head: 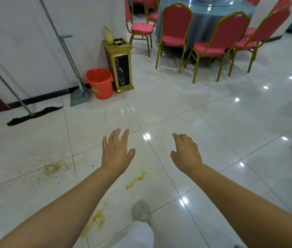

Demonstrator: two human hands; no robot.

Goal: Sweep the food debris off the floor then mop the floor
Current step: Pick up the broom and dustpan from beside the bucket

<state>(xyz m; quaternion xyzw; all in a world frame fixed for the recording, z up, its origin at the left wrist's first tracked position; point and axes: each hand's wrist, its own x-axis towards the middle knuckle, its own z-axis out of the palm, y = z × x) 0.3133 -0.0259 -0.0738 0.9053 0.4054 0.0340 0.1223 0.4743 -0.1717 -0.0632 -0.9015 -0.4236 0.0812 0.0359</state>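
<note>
**Both Hands Empty Above the Soiled Tiles**

The left hand (116,153) is reaching forward at arm's length, palm down, fingers straight and spread, holding nothing. The right hand (186,153) is extending beside it, well apart, palm down, fingers relaxed and slightly bent, also holding nothing.

Directly below and behind the left hand, a yellow food smear (135,180) is lying on the glossy white tiled floor (213,126). A second yellow patch (97,218) is lying nearer the person, under the left forearm. To the left of the left hand, a scatter of brown crumbs (52,168) is spreading across a tile joint. Between the forearms, a grey perforated shoe (140,211) and a white trouser leg (139,235) are showing.

Ahead and to the left of the left hand, a flat mop (34,115) is resting its dark pad on the floor, its handle leaning toward the white wall (25,51). Further ahead, a grey long-handled dustpan (79,97) is standing against the wall, with another long handle beside it. An orange bucket (99,83) is sitting just beside the dustpan. A gold-trimmed waste bin (122,67) is standing next to the bucket, carrying a yellow spray bottle (109,36).

Ahead of the right hand, red banquet chairs (175,25) are surrounding a blue-clothed round table (206,17).
</note>
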